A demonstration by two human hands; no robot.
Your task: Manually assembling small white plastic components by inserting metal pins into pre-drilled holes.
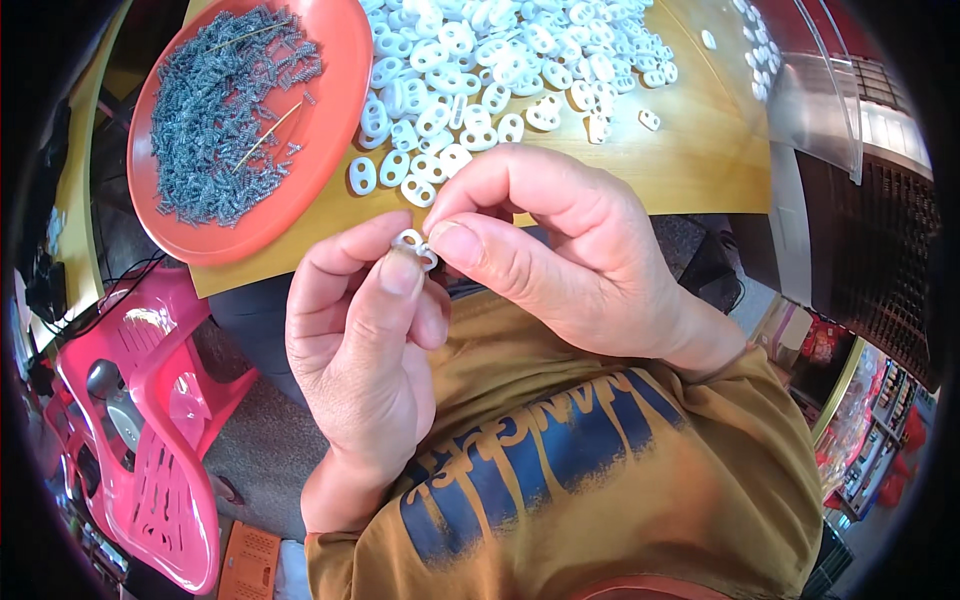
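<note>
Between thumb and fingers, my left hand [365, 335] pinches a small white two-hole plastic piece [408, 238], shaped like a cord lock. My right hand [565, 245] comes in from the other side, its thumb and forefinger pressed together at the edge of that piece. Whatever sits between those right fingertips is too small and hidden to name. Just beyond both hands, a pile of white two-hole plastic pieces [500, 65] is spread on the table. To the left, a red-orange plate [345, 110] holds a heap of small metal springs [215, 125].
The yellow-brown table [690, 170] ends just beyond my hands. Thin straw-coloured sticks [270, 135] lie among the springs. A clear plastic bin [815, 90] stands at the table's right end. Pink plastic chairs [165, 430] are at the lower left.
</note>
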